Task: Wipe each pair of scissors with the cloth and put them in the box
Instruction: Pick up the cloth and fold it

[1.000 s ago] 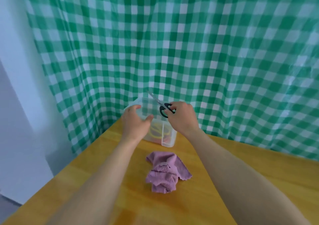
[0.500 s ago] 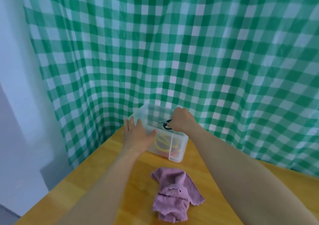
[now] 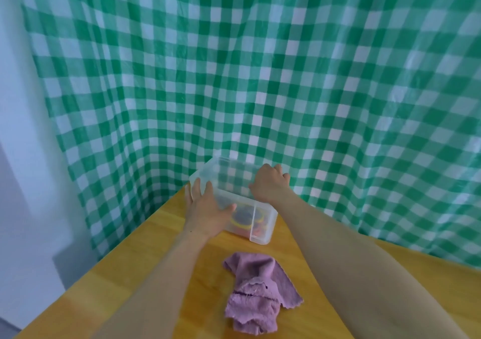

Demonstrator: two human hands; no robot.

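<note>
- Left hand: fingers straight and slightly spread, pressed flat on the near-left wall of the box; thumb lies along the near wall.
- Right hand: back of hand up, fingers curled down over the open top of the box toward its far-right rim. Cannot tell if anything is inside the curl; fingertips are hidden.
- Box: clear plastic, no lid on it, sits on the far part of the table, just in front of the curtain.
- Scissors: inside the box at its near-right end, seen through the wall as yellow, orange-red and dark handle loops. Blurred, so the count is unclear.
- Cloth: purple, crumpled, frayed edges, on the table nearer than the box, between the two forearms and touched by neither hand.
- Curtain: green-and-white check, hangs behind the table.
- Pale wall at far left.
</note>
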